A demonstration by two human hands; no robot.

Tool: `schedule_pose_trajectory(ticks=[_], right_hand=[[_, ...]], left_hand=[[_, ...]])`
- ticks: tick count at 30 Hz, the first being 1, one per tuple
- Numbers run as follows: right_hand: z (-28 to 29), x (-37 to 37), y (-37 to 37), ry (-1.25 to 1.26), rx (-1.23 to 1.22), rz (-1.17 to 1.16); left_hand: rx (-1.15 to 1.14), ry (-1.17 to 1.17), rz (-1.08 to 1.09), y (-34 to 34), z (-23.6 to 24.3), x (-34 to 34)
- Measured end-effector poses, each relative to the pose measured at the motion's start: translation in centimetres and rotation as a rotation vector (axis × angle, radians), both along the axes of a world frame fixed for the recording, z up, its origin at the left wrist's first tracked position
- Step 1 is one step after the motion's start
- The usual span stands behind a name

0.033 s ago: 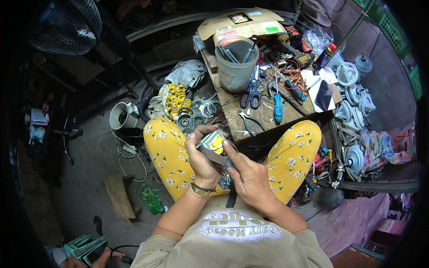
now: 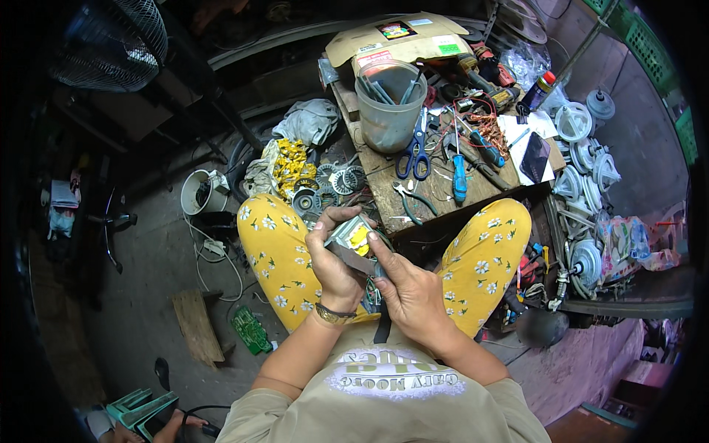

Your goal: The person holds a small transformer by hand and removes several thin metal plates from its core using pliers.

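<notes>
My left hand (image 2: 336,269) is closed round a small transformer (image 2: 346,240) with a grey metal core and a yellow-wrapped middle, held up between my knees. My right hand (image 2: 408,288) meets it from the other side, its index finger stretched along the yellow part. Under that finger and the right thumb shows a bit of something greyish (image 2: 379,271); what it is I cannot make out. Beyond the hands, a wooden work table (image 2: 388,196) bears cutting pliers (image 2: 416,203), blue-handled scissors (image 2: 415,155) and a blue-handled screwdriver (image 2: 459,177).
A translucent bucket (image 2: 390,118) with grey strips inside stands on the table near a phone (image 2: 535,157). Yellow-wound parts (image 2: 295,168) and metal rings (image 2: 347,179) lie left of the table. On the floor are a white pail (image 2: 203,193), a wooden stool (image 2: 196,325) and a green circuit board (image 2: 251,329).
</notes>
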State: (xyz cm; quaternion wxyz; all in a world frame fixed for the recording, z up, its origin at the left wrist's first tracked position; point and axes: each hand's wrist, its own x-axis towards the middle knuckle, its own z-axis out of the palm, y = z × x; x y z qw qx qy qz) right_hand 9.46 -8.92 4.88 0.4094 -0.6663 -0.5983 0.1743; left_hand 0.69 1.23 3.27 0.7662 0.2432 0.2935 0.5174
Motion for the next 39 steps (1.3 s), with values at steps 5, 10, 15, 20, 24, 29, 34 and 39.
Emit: schedule_pose_trajectory(ticks=[5, 10, 15, 20, 24, 29, 34, 39], right_hand=[[0.2, -0.5, 0.1, 0.070, 0.027, -0.029], [-0.1, -1.2, 0.7, 0.162, 0.091, -0.053], [-0.2, -1.3, 1.1, 0.142, 0.081, -0.061], [-0.2, -1.5, 1.5, 0.136, 0.119, -0.080], [0.1, -1.0, 1.0, 0.094, 0.073, -0.044], [0.4, 0.4, -0.1, 0.199, -0.098, 0.057], [1.3, 2.0, -0.9, 0.059, -0.113, 0.121], [2.3, 2.5, -1.8, 0.146, -0.141, 0.190]], left_hand=[[0.115, 0.032, 0.067, -0.2, -0.1, 0.2], [0.277, 0.090, 0.208, -0.3, -0.2, 0.7], [0.417, 0.213, 0.256, 0.0, -0.7, 0.7], [0.338, 0.197, 0.274, -0.7, -0.8, 1.0], [0.210, 0.114, 0.164, -0.5, -0.6, 0.3], [-0.093, 0.012, -0.029, -0.2, -0.2, -0.2], [-0.283, -0.061, -0.136, -0.2, -0.8, -0.2], [-0.178, -0.089, -0.282, 0.3, -0.5, -0.6]])
